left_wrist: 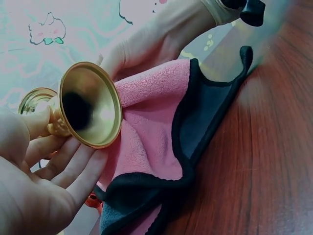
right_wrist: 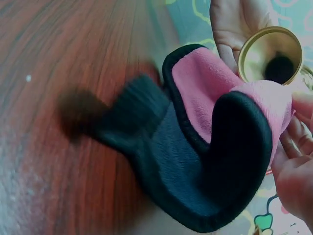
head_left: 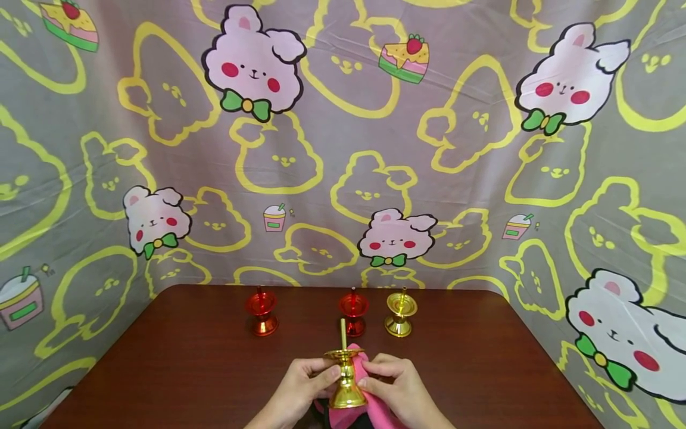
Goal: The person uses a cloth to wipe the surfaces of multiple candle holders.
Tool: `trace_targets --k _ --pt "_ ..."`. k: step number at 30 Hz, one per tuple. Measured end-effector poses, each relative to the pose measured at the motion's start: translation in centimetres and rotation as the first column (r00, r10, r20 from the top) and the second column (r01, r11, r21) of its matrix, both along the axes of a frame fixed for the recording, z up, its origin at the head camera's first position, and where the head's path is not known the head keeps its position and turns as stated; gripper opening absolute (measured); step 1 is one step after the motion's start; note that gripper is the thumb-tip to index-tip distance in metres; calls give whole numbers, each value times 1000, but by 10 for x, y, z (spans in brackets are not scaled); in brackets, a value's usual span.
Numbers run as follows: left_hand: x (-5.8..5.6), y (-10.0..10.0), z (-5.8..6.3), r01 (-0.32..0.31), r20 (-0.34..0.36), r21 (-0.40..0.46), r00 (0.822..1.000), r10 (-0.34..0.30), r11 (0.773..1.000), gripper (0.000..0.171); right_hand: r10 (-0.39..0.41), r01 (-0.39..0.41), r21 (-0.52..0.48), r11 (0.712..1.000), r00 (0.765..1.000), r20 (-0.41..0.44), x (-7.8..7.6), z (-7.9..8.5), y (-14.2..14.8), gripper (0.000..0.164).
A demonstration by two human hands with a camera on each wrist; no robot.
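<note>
A shiny gold candle holder with a flared hollow base, a dish and an upright spike is held up over the near edge of the table. My left hand grips its stem, thumb in front. In the left wrist view the hollow underside of the candle holder faces the camera. My right hand pinches a pink cloth against the candle holder's right side. The cloth has a dark grey back and black edging, plain in the right wrist view, where the cloth hangs in folds.
Towards the back of the brown table stand a red candle holder at left, another red candle holder near the middle, and a gold candle holder right of it. A patterned curtain encloses the back and sides.
</note>
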State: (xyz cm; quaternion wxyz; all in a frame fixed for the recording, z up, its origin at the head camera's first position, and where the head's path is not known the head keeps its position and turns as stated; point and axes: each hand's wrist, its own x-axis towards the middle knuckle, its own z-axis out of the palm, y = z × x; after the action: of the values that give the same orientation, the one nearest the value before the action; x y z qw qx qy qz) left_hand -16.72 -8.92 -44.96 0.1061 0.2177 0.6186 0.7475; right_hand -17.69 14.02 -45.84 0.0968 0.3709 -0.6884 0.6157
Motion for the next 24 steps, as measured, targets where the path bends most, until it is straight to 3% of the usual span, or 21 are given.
trace_targets --k 7,14,19,24 --pt "0 1 0 -36 12 -42 999 37 998 37 -164 162 104 981 986 16 11 11 -5 28" --pt "3 4 1 -82 46 -57 995 84 995 36 -189 190 158 969 982 -21 15 18 -7 29" --pt "4 8 2 -130 20 -69 991 131 989 32 -212 227 172 959 972 -104 18 23 -8 27" --pt "6 13 4 -237 -78 -125 970 228 964 25 -259 291 196 936 950 -175 20 23 -10 25"
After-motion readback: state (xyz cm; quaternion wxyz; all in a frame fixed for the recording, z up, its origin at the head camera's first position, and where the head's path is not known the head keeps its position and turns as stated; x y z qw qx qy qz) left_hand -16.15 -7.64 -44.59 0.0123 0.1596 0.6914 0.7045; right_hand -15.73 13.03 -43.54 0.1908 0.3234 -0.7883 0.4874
